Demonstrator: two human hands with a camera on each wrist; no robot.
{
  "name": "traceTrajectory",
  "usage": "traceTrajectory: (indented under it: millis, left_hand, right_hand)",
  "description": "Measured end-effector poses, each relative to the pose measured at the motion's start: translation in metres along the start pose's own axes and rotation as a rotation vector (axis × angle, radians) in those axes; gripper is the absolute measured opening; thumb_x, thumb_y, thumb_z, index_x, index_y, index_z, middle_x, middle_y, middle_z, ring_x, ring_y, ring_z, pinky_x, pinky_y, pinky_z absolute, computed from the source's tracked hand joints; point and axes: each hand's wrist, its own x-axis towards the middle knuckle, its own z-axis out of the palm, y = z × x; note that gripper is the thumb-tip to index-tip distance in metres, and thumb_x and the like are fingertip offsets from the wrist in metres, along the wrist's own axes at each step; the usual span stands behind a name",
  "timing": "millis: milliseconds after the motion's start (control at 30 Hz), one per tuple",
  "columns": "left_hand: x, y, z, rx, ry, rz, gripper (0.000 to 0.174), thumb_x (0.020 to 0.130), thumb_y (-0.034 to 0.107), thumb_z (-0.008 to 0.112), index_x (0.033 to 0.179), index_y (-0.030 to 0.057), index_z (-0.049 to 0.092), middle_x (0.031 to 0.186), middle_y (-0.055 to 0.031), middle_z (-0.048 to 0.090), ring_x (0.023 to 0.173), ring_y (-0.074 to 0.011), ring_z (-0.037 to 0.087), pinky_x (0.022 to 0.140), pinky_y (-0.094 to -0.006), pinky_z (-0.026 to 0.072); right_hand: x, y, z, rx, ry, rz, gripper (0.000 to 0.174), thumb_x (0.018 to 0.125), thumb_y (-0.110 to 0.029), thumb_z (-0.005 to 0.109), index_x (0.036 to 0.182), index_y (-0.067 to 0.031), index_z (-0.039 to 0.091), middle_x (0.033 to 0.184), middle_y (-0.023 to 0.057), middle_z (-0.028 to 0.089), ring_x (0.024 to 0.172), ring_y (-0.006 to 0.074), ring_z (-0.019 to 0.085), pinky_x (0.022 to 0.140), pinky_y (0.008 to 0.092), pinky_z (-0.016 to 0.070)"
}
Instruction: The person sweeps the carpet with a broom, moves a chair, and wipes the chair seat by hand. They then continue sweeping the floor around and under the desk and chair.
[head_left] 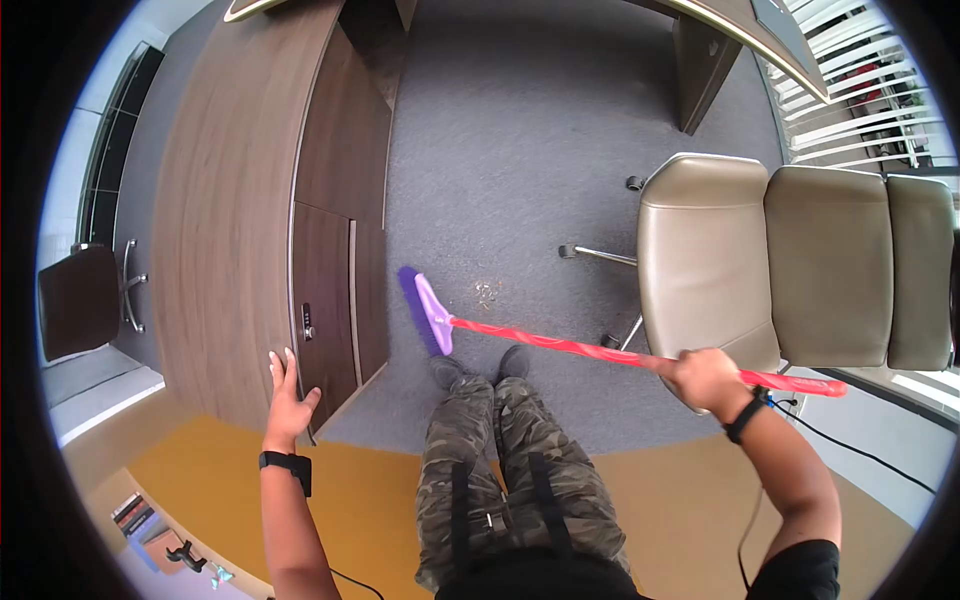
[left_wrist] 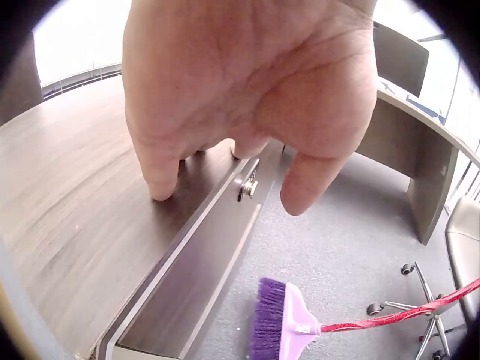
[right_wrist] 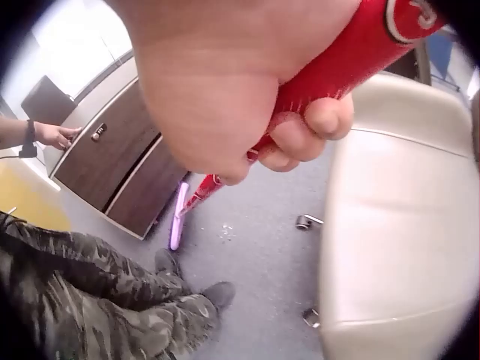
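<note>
My right hand (head_left: 706, 380) grips the red handle of a broom (head_left: 555, 343) near its upper end, fingers curled round it in the right wrist view. The purple broom head (head_left: 432, 312) is down on the grey carpet, bristles facing the wooden cabinet (head_left: 225, 200). A small scatter of pale crumbs (head_left: 487, 292) lies on the carpet to the right of the head. My left hand (head_left: 290, 405) rests on the cabinet's top edge, its fingers extended over the top and the thumb (left_wrist: 304, 184) apart on the door side.
A beige office chair (head_left: 705, 260) on casters stands at the right, beside the broom handle. Ahead is a desk (head_left: 700, 70). The cabinet door carries a small lock (head_left: 308, 322). My shoes (head_left: 513, 362) are just behind the broom head. A black cable (head_left: 850, 445) hangs at the right.
</note>
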Motion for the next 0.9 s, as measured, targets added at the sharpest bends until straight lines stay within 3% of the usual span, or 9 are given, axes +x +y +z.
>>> traceTrajectory:
  millis: [133,300,367,467,533,600,667,733,900]
  left_hand:
    - [0.002,-0.002,0.0,-0.034,-0.02,-0.01,0.09,0.088,0.011,0.07,0.162,0.0168,0.018,0.167,-0.024,-0.001,0.155,-0.0378,0.006,0.122,-0.0404,0.023]
    - [-0.001,-0.001,-0.001,-0.034,-0.006,0.008,0.09,0.089,0.012,0.069,0.162,0.0179,0.016,0.168,-0.0216,-0.002,0.156,-0.0367,0.004,0.122,-0.0413,0.0225]
    - [-0.002,0.004,-0.003,-0.046,-0.004,-0.006,0.091,0.089,0.012,0.069,0.162,0.0182,0.016,0.168,-0.0209,-0.002,0.156,-0.0364,0.004,0.122,-0.0414,0.0224]
    - [-0.002,0.005,-0.003,-0.049,-0.019,-0.016,0.091,0.089,0.012,0.069,0.162,0.0186,0.015,0.169,-0.0198,-0.002,0.156,-0.0361,0.003,0.123,-0.0416,0.0221]
    - [-0.002,0.002,-0.002,-0.051,-0.016,-0.025,0.091,0.089,0.012,0.069,0.162,0.0188,0.015,0.169,-0.0195,-0.002,0.156,-0.036,0.003,0.123,-0.0416,0.022]
    - [-0.001,0.0,0.0,-0.066,-0.011,-0.013,0.092,0.089,0.012,0.07,0.162,0.019,0.015,0.169,-0.0194,-0.004,0.156,-0.0358,0.002,0.123,-0.0424,0.0219]
    - [0.0,-0.001,0.0,-0.08,-0.008,-0.011,0.092,0.088,0.011,0.07,0.162,0.019,0.016,0.169,-0.0192,-0.004,0.156,-0.0358,0.002,0.123,-0.0427,0.0216]
    - [0.0,-0.004,0.001,-0.091,-0.012,-0.005,0.093,0.088,0.011,0.071,0.162,0.0189,0.016,0.169,-0.019,-0.005,0.156,-0.0358,0.002,0.123,-0.0429,0.0214]
    - [0.0,-0.001,0.002,-0.069,-0.017,0.001,0.094,0.089,0.012,0.07,0.163,0.0202,0.012,0.168,-0.0198,-0.007,0.156,-0.0366,0.0,0.123,-0.0429,0.02]
  right_hand:
    - [0.056,-0.012,0.009,-0.026,-0.148,0.066,0.06,0.097,-0.016,0.049,0.15,-0.0436,0.043,0.082,0.0098,0.071,0.078,0.031,0.072,0.063,0.0448,0.0575]
    - [0.028,0.026,-0.02,0.005,-0.2,0.218,0.06,0.095,-0.014,0.051,0.147,-0.0424,0.047,0.088,0.0091,0.072,0.082,0.0301,0.071,0.067,0.0445,0.057]
    - [0.007,0.03,-0.032,-0.045,-0.097,0.133,0.062,0.087,-0.013,0.056,0.143,-0.0383,0.054,0.08,0.0097,0.07,0.076,0.0292,0.07,0.065,0.0429,0.0561]
    - [-0.012,0.031,-0.033,-0.041,-0.067,0.092,0.058,0.088,-0.014,0.056,0.141,-0.0377,0.057,0.075,0.0095,0.069,0.07,0.0298,0.069,0.062,0.0423,0.0557]
    - [-0.011,0.025,-0.027,0.002,0.056,0.024,0.045,0.091,-0.02,0.057,0.133,-0.0334,0.065,0.065,0.0086,0.064,0.063,0.0307,0.066,0.055,0.0439,0.0529]
    - [0.011,-0.001,-0.022,0.043,0.015,-0.014,0.047,0.092,-0.021,0.056,0.137,-0.0324,0.061,0.07,0.0095,0.066,0.065,0.0313,0.068,0.058,0.0442,0.0542]
    - [0.049,-0.028,0.019,0.137,0.018,-0.064,0.05,0.094,-0.021,0.054,0.142,-0.0326,0.056,0.076,0.0115,0.069,0.069,0.0323,0.069,0.06,0.0457,0.0554]
    - [0.089,-0.07,0.028,0.164,-0.174,-0.06,0.061,0.093,-0.013,0.05,0.151,-0.0306,0.043,0.091,0.0131,0.074,0.085,0.0314,0.073,0.069,0.0459,0.0577]
    - [0.113,-0.101,0.04,0.229,-0.314,0.044,0.06,0.094,-0.012,0.05,0.153,-0.024,0.04,0.104,0.0136,0.074,0.096,0.0299,0.073,0.078,0.044,0.0586]
